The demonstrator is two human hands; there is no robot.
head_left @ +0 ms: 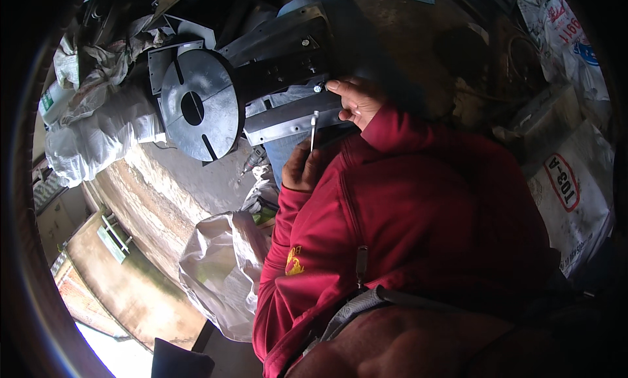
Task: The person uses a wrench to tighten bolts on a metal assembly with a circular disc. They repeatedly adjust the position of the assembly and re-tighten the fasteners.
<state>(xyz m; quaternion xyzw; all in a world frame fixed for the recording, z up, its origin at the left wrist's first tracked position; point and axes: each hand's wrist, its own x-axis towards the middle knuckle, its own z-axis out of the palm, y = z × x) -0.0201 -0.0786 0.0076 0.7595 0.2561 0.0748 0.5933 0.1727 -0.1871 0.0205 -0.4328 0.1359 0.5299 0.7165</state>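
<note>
My left hand [301, 167] is closed around the lower end of a slim silver wrench [314, 130], which points upward. My right hand [356, 102] has its fingertips at a small shiny bolt [318, 88] on the dark metal assembly, its other fingers curled in. The assembly's long metal rail [294, 118], with holes along its edge, lies between the two hands. At its left end stands a round grey metal disc [212, 103] with a centre hole and slots. Another bolt [305, 43] sits farther up on the assembly.
A power drill [254, 159] lies on the floor below the disc. White plastic wrapping [108, 132] covers something at the left, and a translucent bag [222, 267] is near my left elbow. Printed white sacks [569, 188] stand at the right.
</note>
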